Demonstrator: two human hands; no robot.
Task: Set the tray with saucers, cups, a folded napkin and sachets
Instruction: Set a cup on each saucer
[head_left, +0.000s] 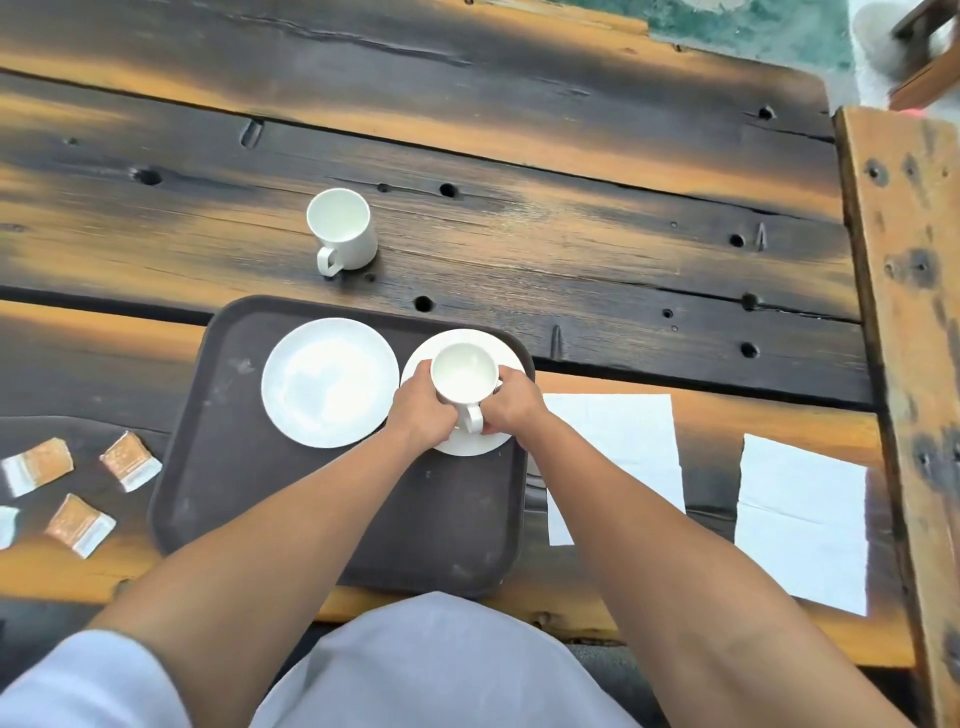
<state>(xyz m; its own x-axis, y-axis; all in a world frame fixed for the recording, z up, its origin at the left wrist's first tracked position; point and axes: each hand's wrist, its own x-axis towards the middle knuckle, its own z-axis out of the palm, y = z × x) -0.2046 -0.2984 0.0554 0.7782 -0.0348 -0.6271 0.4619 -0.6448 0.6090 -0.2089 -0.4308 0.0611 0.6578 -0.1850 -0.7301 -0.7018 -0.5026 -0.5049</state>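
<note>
- Tray (218, 467): dark brown, rectangular with rounded corners, set on the counter (571, 234) at its near edge, directly in front of the person.
- Left saucer (330, 382): white, lying flat on the far left part of the tray, nothing on it.
- Right saucer (470, 445): white, lying on the far right part of the tray, just beside the left saucer; whether the rims touch cannot be told.
- Cup (464, 375): white, upright, mouth up, positioned over the middle of the right saucer with its handle turned toward the person. Whether its base is already seated on the saucer cannot be told.
- Left hand (421, 405): fingers curled round the cup's left side, gripping it.
- Right hand (511, 402): fingers wrapped on the cup's right side, next to the handle, gripping it as well.
- Second cup (343, 228): white, upright, standing on the bare counter beyond the tray's far edge, apart from it, handle toward the person.
- Sachets: three orange-and-white ones (37, 465) (130, 460) (79, 524) are scattered on the counter left of the tray; a fourth piece at the picture's left edge is cut off and not identifiable.
- Near napkin (623, 447): white sheet lying flat on the counter just right of the tray, partly covered by the right forearm.
- Far napkin (802, 519): a white sheet further right, flat, with a crease across it.
- Counter surface: rough planks, charred black with orange patches, with holes and cracks noted.
</note>
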